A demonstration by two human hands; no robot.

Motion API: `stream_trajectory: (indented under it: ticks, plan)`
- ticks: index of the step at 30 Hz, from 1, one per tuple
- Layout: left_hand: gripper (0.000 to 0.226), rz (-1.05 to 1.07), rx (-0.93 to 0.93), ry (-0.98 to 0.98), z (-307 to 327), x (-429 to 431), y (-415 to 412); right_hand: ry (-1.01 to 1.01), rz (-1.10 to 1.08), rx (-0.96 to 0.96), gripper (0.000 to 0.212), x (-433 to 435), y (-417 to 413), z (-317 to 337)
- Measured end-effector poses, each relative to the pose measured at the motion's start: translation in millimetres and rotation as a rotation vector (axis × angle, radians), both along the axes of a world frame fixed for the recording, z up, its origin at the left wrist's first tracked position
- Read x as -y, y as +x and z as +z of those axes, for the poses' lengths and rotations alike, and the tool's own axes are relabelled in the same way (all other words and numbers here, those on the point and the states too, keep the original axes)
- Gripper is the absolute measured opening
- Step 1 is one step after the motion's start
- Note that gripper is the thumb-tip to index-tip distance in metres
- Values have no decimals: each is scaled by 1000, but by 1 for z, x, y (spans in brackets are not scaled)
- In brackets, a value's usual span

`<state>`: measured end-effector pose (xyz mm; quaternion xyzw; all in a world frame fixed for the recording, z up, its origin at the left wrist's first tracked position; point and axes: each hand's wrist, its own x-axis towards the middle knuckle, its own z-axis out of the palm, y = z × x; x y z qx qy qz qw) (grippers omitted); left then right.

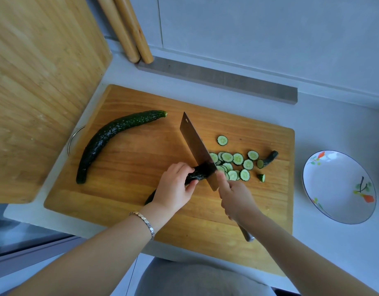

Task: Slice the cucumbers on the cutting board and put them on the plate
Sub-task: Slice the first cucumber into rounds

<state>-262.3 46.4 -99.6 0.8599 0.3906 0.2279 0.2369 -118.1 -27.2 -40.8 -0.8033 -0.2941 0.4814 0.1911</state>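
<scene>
On the wooden cutting board (141,150) my left hand (175,186) grips a dark green cucumber (198,174), fingers curled over it. My right hand (235,199) holds a cleaver (197,144) by its handle, the blade standing on the cucumber just right of my left fingers. Several round cucumber slices (237,163) lie on the board right of the blade, with a cut stem end (269,158) beyond them. A whole curved cucumber (111,139) lies on the board's left part. A white flowered plate (338,186) sits on the counter right of the board, holding nothing.
A second large wooden board (39,86) leans upright at the left, overlapping the counter's edge. Two wooden rolling pins (128,33) lean against the back wall. A grey strip (216,80) runs along the counter behind the board.
</scene>
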Motion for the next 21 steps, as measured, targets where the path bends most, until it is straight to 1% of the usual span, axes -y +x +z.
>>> stream_trajectory:
  ticks: [3,7,11,16,21]
  plan:
    - [26,-5,-3,7,1,0,0,3,-46,-14,57,-2,-3,-4]
    - [27,1,-8,14,1,2,-2,-30,-165,-126,58,-5,1,-1]
    - [28,35,-26,12,1,3,-3,-22,-189,-153,57,-1,11,13]
    - [29,42,-17,-9,1,4,-4,-18,-88,-133,56,9,14,29]
    - [27,38,-8,-6,2,3,-4,16,21,-24,57,11,9,25]
